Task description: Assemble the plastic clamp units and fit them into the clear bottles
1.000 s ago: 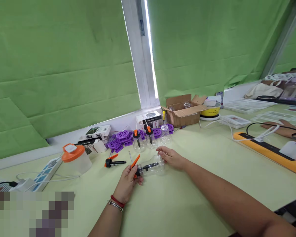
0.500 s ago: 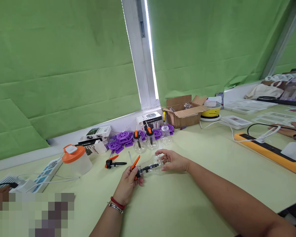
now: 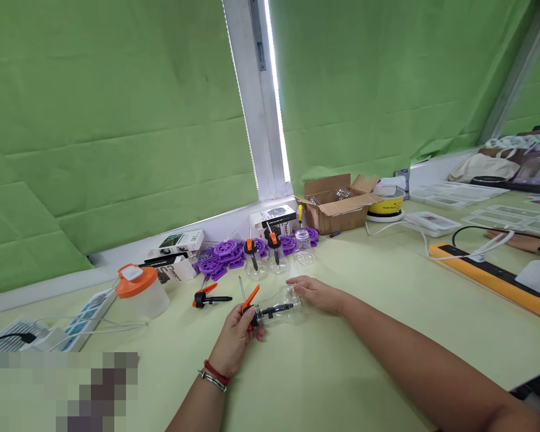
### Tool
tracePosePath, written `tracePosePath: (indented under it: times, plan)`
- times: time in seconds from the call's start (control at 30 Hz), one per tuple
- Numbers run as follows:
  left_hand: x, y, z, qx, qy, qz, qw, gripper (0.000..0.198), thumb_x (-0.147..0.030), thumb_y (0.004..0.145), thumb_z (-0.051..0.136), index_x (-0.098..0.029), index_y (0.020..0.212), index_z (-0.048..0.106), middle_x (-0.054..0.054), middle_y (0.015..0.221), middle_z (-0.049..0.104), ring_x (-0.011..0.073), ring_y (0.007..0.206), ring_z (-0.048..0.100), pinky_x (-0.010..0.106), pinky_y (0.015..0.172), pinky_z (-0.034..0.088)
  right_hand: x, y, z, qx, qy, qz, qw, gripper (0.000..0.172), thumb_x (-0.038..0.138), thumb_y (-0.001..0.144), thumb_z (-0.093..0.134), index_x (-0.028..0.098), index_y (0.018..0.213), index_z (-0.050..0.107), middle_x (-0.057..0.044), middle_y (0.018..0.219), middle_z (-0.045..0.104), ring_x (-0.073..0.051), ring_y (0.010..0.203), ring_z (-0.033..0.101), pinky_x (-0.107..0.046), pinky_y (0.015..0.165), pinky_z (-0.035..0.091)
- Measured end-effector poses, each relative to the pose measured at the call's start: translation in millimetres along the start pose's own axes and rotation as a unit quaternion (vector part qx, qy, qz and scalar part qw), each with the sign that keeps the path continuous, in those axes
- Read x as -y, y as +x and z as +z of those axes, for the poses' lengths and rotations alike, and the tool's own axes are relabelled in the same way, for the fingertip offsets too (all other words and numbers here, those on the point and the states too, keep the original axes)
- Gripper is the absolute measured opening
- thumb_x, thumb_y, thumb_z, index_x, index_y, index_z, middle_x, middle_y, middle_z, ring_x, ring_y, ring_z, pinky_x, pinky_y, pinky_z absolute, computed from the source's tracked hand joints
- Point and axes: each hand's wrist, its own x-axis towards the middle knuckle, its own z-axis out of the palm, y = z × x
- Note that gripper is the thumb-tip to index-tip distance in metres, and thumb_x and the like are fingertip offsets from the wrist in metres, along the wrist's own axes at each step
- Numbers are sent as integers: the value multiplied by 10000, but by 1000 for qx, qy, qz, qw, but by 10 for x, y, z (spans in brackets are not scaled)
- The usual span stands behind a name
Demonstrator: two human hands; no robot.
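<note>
My left hand (image 3: 242, 329) is closed round a black sprayer head (image 3: 253, 315) that has an orange lever and a thin metal rod. A clear bottle (image 3: 284, 315) lies on its side against this head, with the head's black tube inside it. My right hand (image 3: 318, 294) grips the bottle's far end, its fingers partly hidden behind the clear wall. To the left, a second black and orange sprayer head (image 3: 210, 297) rests on the table. Behind my hands stand two clear bottles with such heads on them (image 3: 253, 258) and an open-topped clear bottle (image 3: 303, 249).
Purple plastic reels (image 3: 225, 251) and printed boxes (image 3: 273, 219) line the wall. An open cardboard box (image 3: 339, 207) sits at the back. An orange-lidded cup (image 3: 141, 291) and a white power strip (image 3: 85, 318) are at left, an orange power strip (image 3: 490, 276) at right.
My right hand's fingers have closed in on the bottle's end, where they were more spread before. At the far left, another person's hand has gone out of view.
</note>
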Motion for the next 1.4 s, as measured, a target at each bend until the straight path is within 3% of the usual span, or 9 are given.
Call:
tracePosePath:
  times: [0.1,0.3,0.43,0.53,0.83,0.97,1.1,1.27,1.4]
  plan:
    - [-3,6,3,-4,-7,-3,1000,374,-474,725,649,-165,909,549,-30,687,560,121,569,582,277,538,459,-12,10,38,-7,-8,21,1000,602,679,833,373,189,960,700,-110,1238,570,-311,1178,473,-465,1025,330]
    - [7,31,-14,-13,-3,-3,1000,365,-482,728,642,-159,877,558,-29,677,574,96,534,551,243,499,403,13,-17,43,-46,53,-15,997,618,616,839,447,190,1284,495,-129,1301,492,-239,1119,499,-426,981,391]
    - [27,38,-32,-8,-10,-2,1000,357,-480,750,627,-163,892,546,-26,696,587,96,539,553,243,503,404,-26,-48,-14,23,86,-36,995,768,431,603,791,213,1269,480,-105,1235,523,-210,1031,519,-385,909,441]
    - [31,41,-37,-5,-9,-3,1000,351,-473,756,627,-166,904,541,-30,691,582,101,554,562,244,515,410,-56,-44,-18,18,79,-22,996,800,346,519,846,198,1233,518,-96,1157,555,-206,1005,520,-383,909,434]
    - [29,41,-33,-2,10,-2,1000,377,-499,756,619,-160,898,535,-32,679,574,97,539,546,238,498,355,7,-45,-35,22,42,7,999,691,517,696,679,161,1273,544,-122,1223,513,-249,1079,508,-411,986,364]
    - [43,33,-40,-1,23,4,1000,386,-510,757,610,-165,917,544,-39,679,561,100,555,545,240,505,351,20,-35,-25,19,6,28,999,558,633,777,516,165,1030,684,-90,1110,597,-267,1055,517,-386,981,356]
    - [54,42,-47,-2,30,13,999,368,-497,769,596,-167,924,550,-41,654,554,101,558,543,235,509,354,53,6,57,-4,-26,41,999,651,691,842,302,164,838,684,-67,908,647,-249,931,546,-372,920,380]
    - [41,41,-39,-9,26,8,1000,345,-478,768,604,-171,911,534,-38,691,567,95,550,544,235,501,355,90,19,140,-32,-48,41,997,683,689,866,199,192,906,666,-73,955,642,-257,1003,522,-415,994,319]
    - [25,34,-30,-11,22,2,1000,335,-468,760,616,-169,881,526,-31,698,579,91,545,540,234,502,354,62,-14,115,-30,28,48,998,641,671,872,253,207,1177,574,-101,1187,566,-260,1139,464,-426,1029,297]
